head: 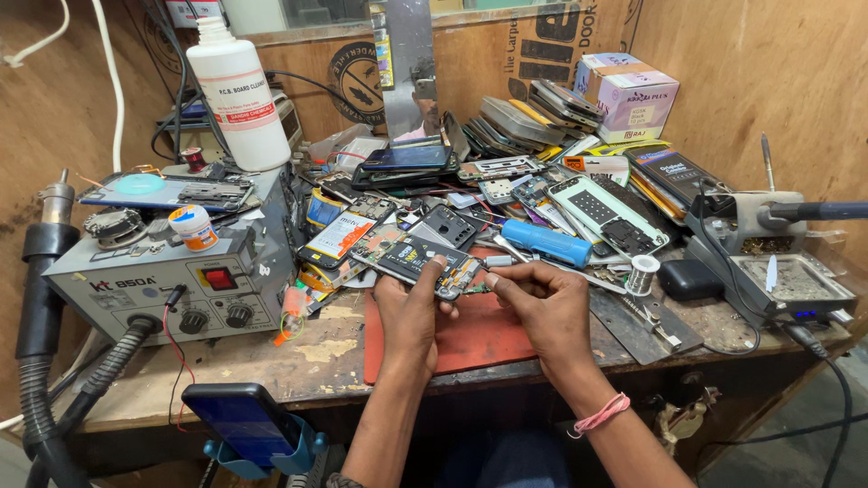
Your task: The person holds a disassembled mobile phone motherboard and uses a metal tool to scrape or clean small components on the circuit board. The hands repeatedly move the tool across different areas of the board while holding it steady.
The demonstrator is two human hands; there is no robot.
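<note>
An opened black phone body with its circuit board exposed [423, 262] was gripped by the left hand [411, 312] and pinched by the right hand [541, 303] above the red rubber mat [479, 339], its back cover already off and unfitted.

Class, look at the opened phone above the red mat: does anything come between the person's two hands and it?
Nothing visible does. The left hand and right hand both already grip the opened phone directly, above the red mat.
</note>
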